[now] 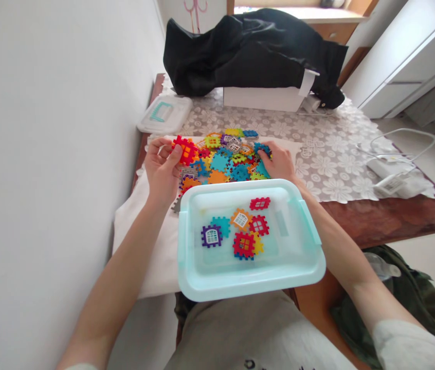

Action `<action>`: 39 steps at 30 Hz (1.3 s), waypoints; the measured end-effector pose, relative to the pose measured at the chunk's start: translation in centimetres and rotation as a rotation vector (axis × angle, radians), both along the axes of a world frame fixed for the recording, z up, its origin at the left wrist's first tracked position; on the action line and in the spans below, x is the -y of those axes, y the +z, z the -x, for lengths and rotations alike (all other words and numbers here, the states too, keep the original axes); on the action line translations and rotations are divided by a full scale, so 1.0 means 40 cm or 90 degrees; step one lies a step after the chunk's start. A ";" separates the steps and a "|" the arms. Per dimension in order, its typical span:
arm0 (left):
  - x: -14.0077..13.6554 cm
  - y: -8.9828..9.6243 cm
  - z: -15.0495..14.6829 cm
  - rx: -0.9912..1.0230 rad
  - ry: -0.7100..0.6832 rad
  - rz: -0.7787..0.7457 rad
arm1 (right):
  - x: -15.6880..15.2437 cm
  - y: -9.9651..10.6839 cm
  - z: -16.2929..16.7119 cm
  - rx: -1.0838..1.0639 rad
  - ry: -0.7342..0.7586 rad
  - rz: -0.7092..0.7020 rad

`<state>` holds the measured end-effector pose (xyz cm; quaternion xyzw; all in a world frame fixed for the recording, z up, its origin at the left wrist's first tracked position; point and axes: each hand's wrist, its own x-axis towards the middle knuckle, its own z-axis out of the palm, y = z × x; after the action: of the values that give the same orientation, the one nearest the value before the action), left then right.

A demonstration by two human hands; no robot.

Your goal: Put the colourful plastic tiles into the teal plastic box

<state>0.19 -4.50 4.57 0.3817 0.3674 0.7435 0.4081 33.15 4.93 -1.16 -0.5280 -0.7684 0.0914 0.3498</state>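
Note:
My left hand (164, 167) pinches a red interlocking building tile (185, 150) with an orange window, raised at the left of the pile. At the pile's right side, my right hand (278, 160) has its fingers closed on a dark blue tile (263, 149); whether it is lifted off the others I cannot tell. Between the hands spreads a pile of colourful tiles (219, 162) in blue, orange, green, grey and purple. Nearer to me is a pale turquoise plastic tub (186, 272). Inside lie several tiles, among them a purple one (211, 236) with a white window and an orange one (241, 219).
A clear lid (165, 114) with a turquoise handle lies at the back left, by the wall. Black cloth (256, 51) covers a white box (261, 98) at the back. White cables and an adapter (398, 174) rest on the lace tablecloth (333, 172) at right.

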 end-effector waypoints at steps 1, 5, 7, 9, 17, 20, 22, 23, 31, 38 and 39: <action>0.002 0.003 -0.002 0.005 -0.005 0.004 | 0.001 0.001 0.000 -0.020 0.005 -0.010; 0.007 0.015 -0.007 0.017 -0.012 0.018 | 0.007 0.007 0.004 -0.129 0.036 -0.068; 0.008 0.020 -0.007 0.029 -0.023 0.025 | 0.009 0.008 0.010 -0.192 0.048 -0.084; 0.008 0.026 -0.005 0.041 -0.053 0.039 | 0.007 0.008 0.017 -0.269 0.059 -0.081; 0.037 0.040 0.004 0.093 -0.231 0.073 | 0.002 0.063 0.016 -0.634 0.239 0.084; 0.059 0.047 0.008 0.061 -0.318 0.069 | 0.041 0.109 -0.002 -0.680 0.358 0.241; 0.071 0.052 0.008 0.036 -0.394 0.045 | 0.071 0.135 -0.008 -0.695 0.453 0.339; 0.076 0.055 0.006 0.016 -0.432 0.034 | 0.085 0.146 -0.008 -0.696 0.503 0.386; 0.092 0.082 -0.021 -0.230 -0.559 0.060 | 0.107 0.171 0.011 -0.630 0.695 0.474; 0.098 0.106 -0.023 -0.345 -0.546 0.112 | 0.101 0.161 0.014 -0.588 0.716 0.472; 0.097 0.103 -0.022 -0.354 -0.539 0.114 | 0.100 0.160 0.015 -0.568 0.721 0.475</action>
<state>1.08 -8.39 8.71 0.6438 0.3373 0.3493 0.5914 32.56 0.93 5.23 -0.0546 -0.6259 0.7070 0.3247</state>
